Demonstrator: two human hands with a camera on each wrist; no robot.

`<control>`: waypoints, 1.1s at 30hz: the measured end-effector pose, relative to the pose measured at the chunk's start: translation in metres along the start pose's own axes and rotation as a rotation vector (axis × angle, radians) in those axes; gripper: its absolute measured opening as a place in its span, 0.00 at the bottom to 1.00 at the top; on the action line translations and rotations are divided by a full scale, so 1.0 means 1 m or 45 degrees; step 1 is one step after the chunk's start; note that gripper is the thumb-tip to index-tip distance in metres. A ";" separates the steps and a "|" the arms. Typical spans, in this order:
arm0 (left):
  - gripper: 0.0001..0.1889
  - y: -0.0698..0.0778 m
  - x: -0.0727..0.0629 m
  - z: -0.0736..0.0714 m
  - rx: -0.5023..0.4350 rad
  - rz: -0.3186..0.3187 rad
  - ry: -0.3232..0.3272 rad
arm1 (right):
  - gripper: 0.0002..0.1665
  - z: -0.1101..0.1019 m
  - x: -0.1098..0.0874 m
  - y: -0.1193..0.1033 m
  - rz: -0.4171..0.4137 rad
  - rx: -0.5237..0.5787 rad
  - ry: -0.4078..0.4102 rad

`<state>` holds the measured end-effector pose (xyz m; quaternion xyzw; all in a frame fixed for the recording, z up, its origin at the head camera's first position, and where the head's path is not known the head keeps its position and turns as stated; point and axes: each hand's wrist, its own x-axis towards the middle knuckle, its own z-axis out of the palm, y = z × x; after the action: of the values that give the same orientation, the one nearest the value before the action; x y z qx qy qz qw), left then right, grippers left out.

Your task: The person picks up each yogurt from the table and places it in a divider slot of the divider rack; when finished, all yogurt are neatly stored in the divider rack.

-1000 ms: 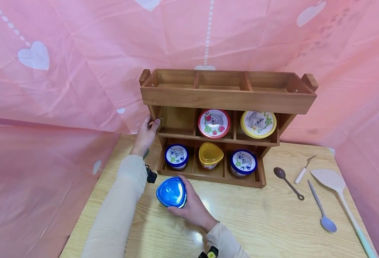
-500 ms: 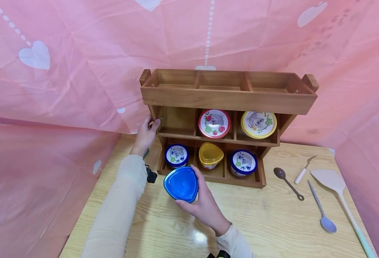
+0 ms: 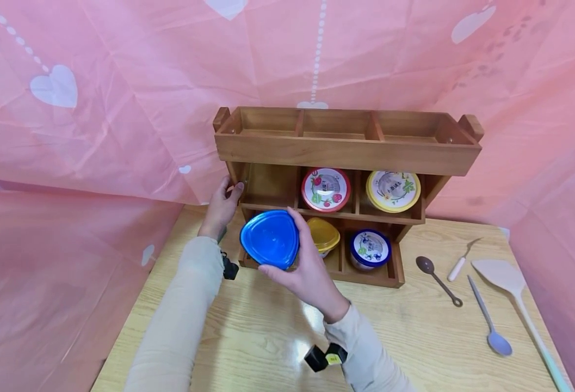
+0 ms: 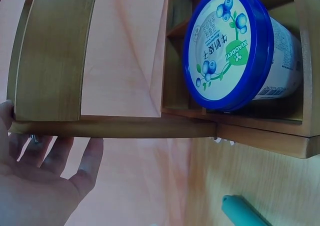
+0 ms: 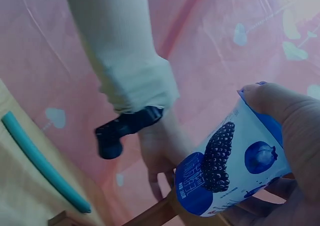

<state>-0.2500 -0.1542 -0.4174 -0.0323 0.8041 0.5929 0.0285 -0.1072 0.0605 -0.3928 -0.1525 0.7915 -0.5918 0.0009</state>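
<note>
A plastic cup with a blue rounded-triangular lid is gripped by my right hand in front of the shelf's left side. Its white wall with printed blackberries and a blueberry shows in the right wrist view. My left hand holds the left side of the wooden shelf, thumb and fingers on either side of the panel. Just beyond the held cup, the lower left compartment's round blueberry tub is hidden from the head view. The cup also partly covers a yellow-lidded cup.
Red-lidded and yellow-lidded tubs occupy the middle tier. Another blue-lidded tub sits lower right. On the table's right lie a brown spoon, a white-handled pick, a blue-grey spoon and a spatula.
My right hand has lifted the blue-lidded cup from in front of the shelf up toward its left compartments, now covering the lower left tub. The left hand has stayed on the shelf.
</note>
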 end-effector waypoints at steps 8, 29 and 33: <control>0.30 0.000 0.000 0.001 0.026 -0.016 0.007 | 0.62 -0.004 0.036 -0.014 -0.072 -0.049 0.040; 0.26 -0.003 0.000 0.002 -0.003 0.069 0.035 | 0.61 0.005 0.089 -0.010 -0.155 -0.210 0.122; 0.26 -0.001 -0.001 0.001 -0.001 0.059 0.027 | 0.61 0.008 0.099 -0.008 -0.157 -0.222 0.132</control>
<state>-0.2484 -0.1535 -0.4187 -0.0201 0.8047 0.5933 0.0061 -0.1985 0.0266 -0.3705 -0.1697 0.8280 -0.5268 -0.0897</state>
